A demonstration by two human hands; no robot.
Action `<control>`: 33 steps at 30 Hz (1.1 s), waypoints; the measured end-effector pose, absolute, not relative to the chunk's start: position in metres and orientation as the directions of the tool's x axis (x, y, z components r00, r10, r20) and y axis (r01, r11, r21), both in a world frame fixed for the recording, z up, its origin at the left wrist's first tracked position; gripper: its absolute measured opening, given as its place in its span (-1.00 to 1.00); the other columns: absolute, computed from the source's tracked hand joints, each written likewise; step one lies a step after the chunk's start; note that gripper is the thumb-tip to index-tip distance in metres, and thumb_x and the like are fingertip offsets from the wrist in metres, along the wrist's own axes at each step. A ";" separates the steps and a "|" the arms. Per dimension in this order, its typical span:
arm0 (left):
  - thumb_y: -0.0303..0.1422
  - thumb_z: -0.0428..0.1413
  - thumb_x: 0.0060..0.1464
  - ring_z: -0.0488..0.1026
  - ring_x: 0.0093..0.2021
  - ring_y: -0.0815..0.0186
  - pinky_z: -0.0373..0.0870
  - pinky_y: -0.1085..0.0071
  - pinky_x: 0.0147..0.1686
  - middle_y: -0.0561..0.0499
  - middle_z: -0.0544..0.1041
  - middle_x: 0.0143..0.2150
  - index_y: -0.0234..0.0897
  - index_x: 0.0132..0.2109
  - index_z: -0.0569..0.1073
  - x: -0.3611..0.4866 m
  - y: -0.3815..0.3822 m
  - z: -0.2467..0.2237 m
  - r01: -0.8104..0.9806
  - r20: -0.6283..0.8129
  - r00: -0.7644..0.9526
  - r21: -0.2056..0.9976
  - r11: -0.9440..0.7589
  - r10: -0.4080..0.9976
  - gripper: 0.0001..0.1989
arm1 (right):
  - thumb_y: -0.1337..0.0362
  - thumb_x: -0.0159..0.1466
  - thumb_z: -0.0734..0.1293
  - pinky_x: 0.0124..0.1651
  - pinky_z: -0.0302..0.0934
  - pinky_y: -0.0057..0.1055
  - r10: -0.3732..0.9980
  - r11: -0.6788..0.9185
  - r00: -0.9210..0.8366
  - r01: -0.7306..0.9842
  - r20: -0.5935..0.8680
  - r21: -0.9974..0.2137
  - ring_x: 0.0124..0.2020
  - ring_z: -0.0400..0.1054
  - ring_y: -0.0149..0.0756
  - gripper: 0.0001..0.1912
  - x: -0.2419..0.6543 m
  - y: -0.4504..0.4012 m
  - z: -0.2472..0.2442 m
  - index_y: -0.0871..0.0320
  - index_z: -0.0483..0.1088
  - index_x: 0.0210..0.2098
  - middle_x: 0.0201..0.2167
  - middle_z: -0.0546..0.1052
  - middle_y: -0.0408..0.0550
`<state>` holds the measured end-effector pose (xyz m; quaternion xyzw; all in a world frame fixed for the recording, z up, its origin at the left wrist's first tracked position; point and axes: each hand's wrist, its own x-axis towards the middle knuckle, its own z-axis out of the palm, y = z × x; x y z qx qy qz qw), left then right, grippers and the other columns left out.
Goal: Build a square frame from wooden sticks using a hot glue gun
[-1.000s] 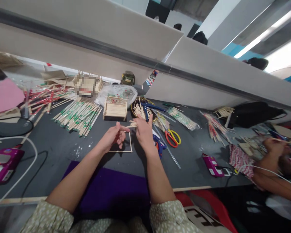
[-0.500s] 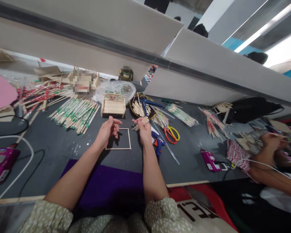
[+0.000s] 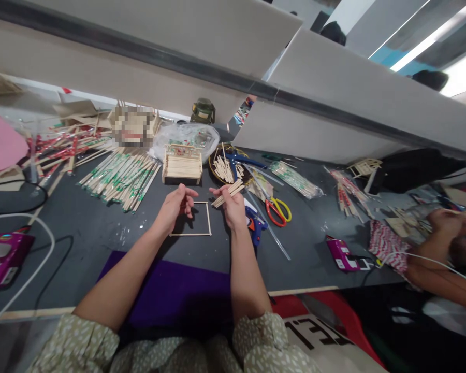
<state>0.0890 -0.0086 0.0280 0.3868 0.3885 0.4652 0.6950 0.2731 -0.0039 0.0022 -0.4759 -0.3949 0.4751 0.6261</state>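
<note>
My right hand [image 3: 233, 206] pinches a bundle of short sticks [image 3: 236, 187] between thumb and fingers, just to the right of the stick frame [image 3: 209, 220], which lies flat on the table [image 3: 305, 248]. A second ago my hands were close together at the frame's far edge, the sticks poking toward my left fingertips; now they stand apart, and the bundle slants across my right fingers with both ends showing. My left hand [image 3: 174, 207] hangs by the frame's left side, fingers loosely curled; I see nothing in it. It hides part of that side, so I cannot tell whether the frame is closed there. What shows of the frame looks the same, so I judge that only my hold has changed, leaving the sticks easier to single out. Beyond the frame, to its right, the basket [image 3: 214, 177] holds more sticks; the glue gun [image 3: 257, 228] lies right of it.
</note>
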 end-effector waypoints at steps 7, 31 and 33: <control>0.04 0.34 -0.18 0.54 -0.28 0.27 0.45 0.42 -0.28 -0.11 0.62 -0.30 -0.37 -0.23 0.57 0.090 -0.011 0.023 -0.205 -0.175 0.436 0.936 0.286 0.883 -0.46 | 0.03 0.04 0.51 -0.02 0.41 0.01 0.997 -0.077 -0.004 -0.425 -0.083 -0.902 -0.16 0.55 -0.08 -0.64 0.260 -0.020 0.041 0.05 0.34 -0.35 -0.36 0.64 -0.08; -0.08 0.30 -0.02 0.43 -0.55 0.45 0.44 0.51 -0.52 -0.05 0.55 -0.41 -0.38 -0.33 0.46 0.079 -0.009 0.029 -0.154 -0.207 0.661 0.903 0.400 0.721 -0.59 | 0.31 0.23 0.38 0.25 0.23 0.00 0.975 0.137 0.221 -0.603 0.001 -0.786 -0.08 0.53 -0.23 -0.91 0.230 -0.022 0.045 0.06 0.36 -0.34 -0.44 0.56 -0.21; -0.05 0.32 -0.07 0.41 -0.56 0.46 0.47 0.49 -0.50 -0.01 0.54 -0.42 -0.38 -0.32 0.45 0.080 -0.008 0.029 -0.210 -0.198 0.611 0.893 0.398 0.767 -0.56 | 0.31 0.24 0.38 0.26 0.21 0.01 0.965 0.173 0.261 -0.609 0.011 -0.774 -0.06 0.52 -0.22 -0.91 0.226 -0.022 0.044 0.07 0.35 -0.34 -0.36 0.60 -0.17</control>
